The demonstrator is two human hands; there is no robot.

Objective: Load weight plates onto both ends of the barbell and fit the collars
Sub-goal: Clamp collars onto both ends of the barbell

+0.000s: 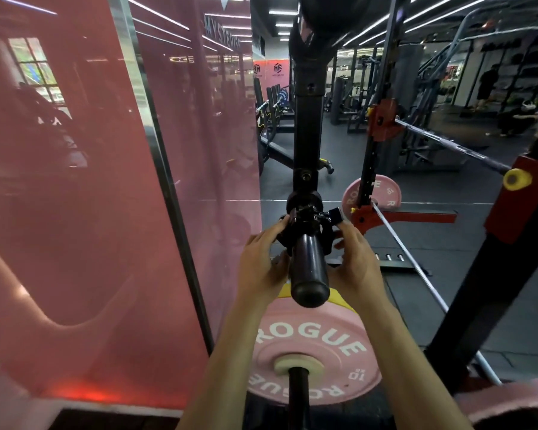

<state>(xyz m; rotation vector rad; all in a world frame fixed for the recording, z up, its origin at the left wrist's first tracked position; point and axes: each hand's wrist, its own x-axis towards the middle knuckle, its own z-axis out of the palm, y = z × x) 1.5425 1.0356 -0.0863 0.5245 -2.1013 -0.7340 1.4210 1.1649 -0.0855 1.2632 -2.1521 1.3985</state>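
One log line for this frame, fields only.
step: fitting collar | left hand: holds collar | right hand: holds collar | on: barbell sleeve | lever: open | pink plate: below sleeve

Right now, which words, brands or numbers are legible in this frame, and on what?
"ROGUE", twice, and "10": near pink rubber weight plate.
"ROGUE", partly hidden: far pink weight plate behind the rack upright.
"MYSTER...": sign on the tinted glass wall, end unreadable.
Logos on far red banner: too small.

Black collar [306, 225] sits around the dark barbell sleeve [309, 271] (lever flipped outward); pink plate [311, 355] below.
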